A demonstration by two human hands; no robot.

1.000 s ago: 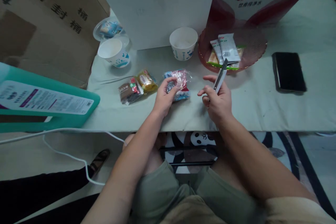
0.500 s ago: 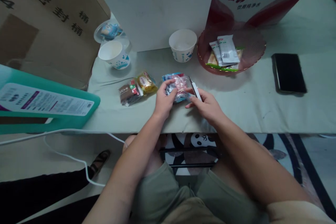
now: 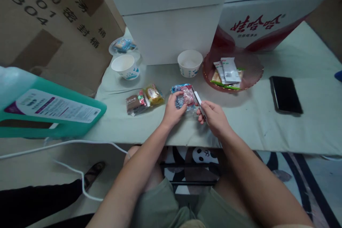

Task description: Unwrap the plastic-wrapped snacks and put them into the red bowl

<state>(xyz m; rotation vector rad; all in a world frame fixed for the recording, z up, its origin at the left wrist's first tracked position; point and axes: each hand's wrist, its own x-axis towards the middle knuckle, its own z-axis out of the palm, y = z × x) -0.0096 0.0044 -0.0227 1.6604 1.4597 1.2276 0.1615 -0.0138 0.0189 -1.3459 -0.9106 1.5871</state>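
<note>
One pink-and-blue packet (image 3: 189,94), in clear crinkled wrap, lies on the cloth-covered worktop (image 3: 240,128), to the left of and nearer than the pink dish (image 3: 253,74). The left hand (image 3: 173,111), further left of the dish, has its fingers and thumb bent around the packet's left side, gripping it. The right hand (image 3: 213,115), directly nearer than the dish, has its fingers closed around a white-handled cutter (image 3: 197,97); the dark blade points away from the wrist at the packet's right edge, and whether the two touch cannot be told. The dish itself holds silver sachets (image 3: 230,70), stacked and overlapping. Just left of the dish stands an upright paper cup (image 3: 190,72); well to the left of the dish stands a second cup (image 3: 131,73). Also well left of the dish, and nearer, a brown packet (image 3: 135,104) and a yellow packet (image 3: 154,95) lie side by side. Right of the dish rests a flat black object (image 3: 285,94); behind the dish stands a red-and-white carton (image 3: 253,26)
</note>
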